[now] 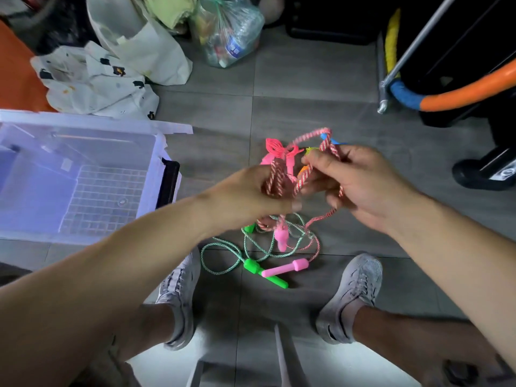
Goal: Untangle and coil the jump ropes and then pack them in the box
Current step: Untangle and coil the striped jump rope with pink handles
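Above the floor (307, 79), left hand (251, 191) and right hand (360, 185) pinch the red rope (304, 174) in curled fingers (321, 160); untangling is in hand. Next, probably: draw it clear of the green rope (223, 248).

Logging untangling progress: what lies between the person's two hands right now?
In the head view, red-and-white rope strands run between the left hand and the right hand, both gripping it; a pink tangle sits just behind.

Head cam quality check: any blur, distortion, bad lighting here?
Head view: left hand and the red-white rope it grips are motion-blurred; right hand sharper; green handle on the floor crisp; wide-angle stretches the forearms toward the corners; dim overall, top right nearly black.
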A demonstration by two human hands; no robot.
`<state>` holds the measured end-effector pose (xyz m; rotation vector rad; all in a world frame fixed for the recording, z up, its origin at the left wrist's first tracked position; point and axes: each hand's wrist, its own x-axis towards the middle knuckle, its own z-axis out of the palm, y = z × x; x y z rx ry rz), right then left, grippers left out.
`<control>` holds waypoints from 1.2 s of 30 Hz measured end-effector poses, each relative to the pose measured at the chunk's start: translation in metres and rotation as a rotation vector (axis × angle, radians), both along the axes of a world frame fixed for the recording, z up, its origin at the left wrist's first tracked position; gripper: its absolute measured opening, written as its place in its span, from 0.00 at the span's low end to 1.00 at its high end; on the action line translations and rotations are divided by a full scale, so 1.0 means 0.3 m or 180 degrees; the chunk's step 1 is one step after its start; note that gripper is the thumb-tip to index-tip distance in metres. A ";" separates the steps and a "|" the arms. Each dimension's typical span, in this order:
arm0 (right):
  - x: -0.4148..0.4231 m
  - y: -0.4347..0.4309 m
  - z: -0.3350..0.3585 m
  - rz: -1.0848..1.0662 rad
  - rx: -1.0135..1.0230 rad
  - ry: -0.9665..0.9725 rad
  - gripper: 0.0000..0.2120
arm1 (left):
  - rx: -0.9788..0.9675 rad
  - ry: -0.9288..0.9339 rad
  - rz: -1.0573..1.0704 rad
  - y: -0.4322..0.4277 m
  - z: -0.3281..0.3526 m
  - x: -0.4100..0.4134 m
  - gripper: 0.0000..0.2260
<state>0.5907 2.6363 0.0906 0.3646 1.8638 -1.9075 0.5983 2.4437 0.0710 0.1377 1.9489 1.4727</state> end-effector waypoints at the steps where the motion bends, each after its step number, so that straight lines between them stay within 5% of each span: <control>1: -0.003 -0.004 0.017 -0.0097 -0.0136 -0.0040 0.10 | 0.0070 -0.0051 0.0019 0.011 -0.006 0.008 0.10; 6: -0.012 0.014 0.023 -0.0252 -0.0190 -0.0178 0.12 | 0.0517 -0.0280 0.0494 0.022 0.017 0.008 0.03; 10: 0.015 0.019 -0.039 0.0446 -0.0027 -0.0423 0.25 | 0.1242 -0.1080 0.1261 0.016 0.064 -0.028 0.06; 19: 0.100 -0.034 -0.133 0.1711 0.0868 0.0292 0.10 | 0.2041 -0.1621 0.2107 -0.023 0.119 -0.096 0.05; 26: 0.109 -0.055 -0.131 0.1526 0.0390 0.0215 0.02 | 0.1912 -0.1744 0.2126 -0.032 0.119 -0.096 0.05; 29: 0.113 -0.059 -0.124 0.1647 -0.0095 0.0185 0.14 | 0.1885 -0.1798 0.2130 -0.035 0.118 -0.091 0.08; 33: 0.124 -0.080 -0.126 0.1568 0.0152 0.0464 0.08 | 0.1891 -0.1791 0.2188 -0.034 0.136 -0.089 0.06; 36: 0.127 -0.074 -0.110 0.1445 0.0314 0.0411 0.05 | 0.1156 -0.1291 0.2138 -0.048 0.117 -0.096 0.03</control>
